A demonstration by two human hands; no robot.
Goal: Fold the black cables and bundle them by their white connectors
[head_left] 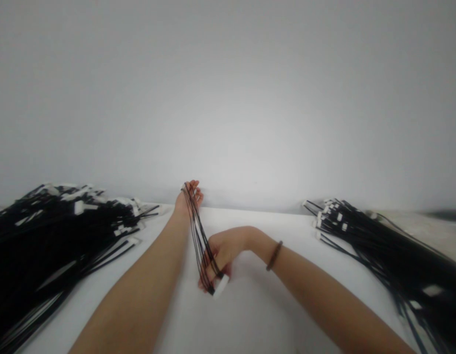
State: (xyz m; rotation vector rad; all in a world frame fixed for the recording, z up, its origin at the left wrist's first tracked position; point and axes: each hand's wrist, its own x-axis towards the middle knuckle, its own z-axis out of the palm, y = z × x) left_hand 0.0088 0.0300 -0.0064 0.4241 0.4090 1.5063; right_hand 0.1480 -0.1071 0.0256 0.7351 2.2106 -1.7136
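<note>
A wire harness (198,223) of thin dark wires runs between my two hands above the white table. My left hand (188,200) is farther away, its fingers curled round the far end of the wires, where a small pale connector shows at the tip. Closer in, my right hand (224,250) bends down at the wrist, with its fingers closed about the near part of the wires. A white connector (221,287) sticks out just below the right fingers. The wires spread slightly across that hand and partly cover its fingers.
A large pile of black cables with white connectors (65,231) lies on the left. Another bundle of black cables (375,246) lies on the right, beside clear plastic (423,223). A plain pale wall (235,98) rises behind the white table (279,314).
</note>
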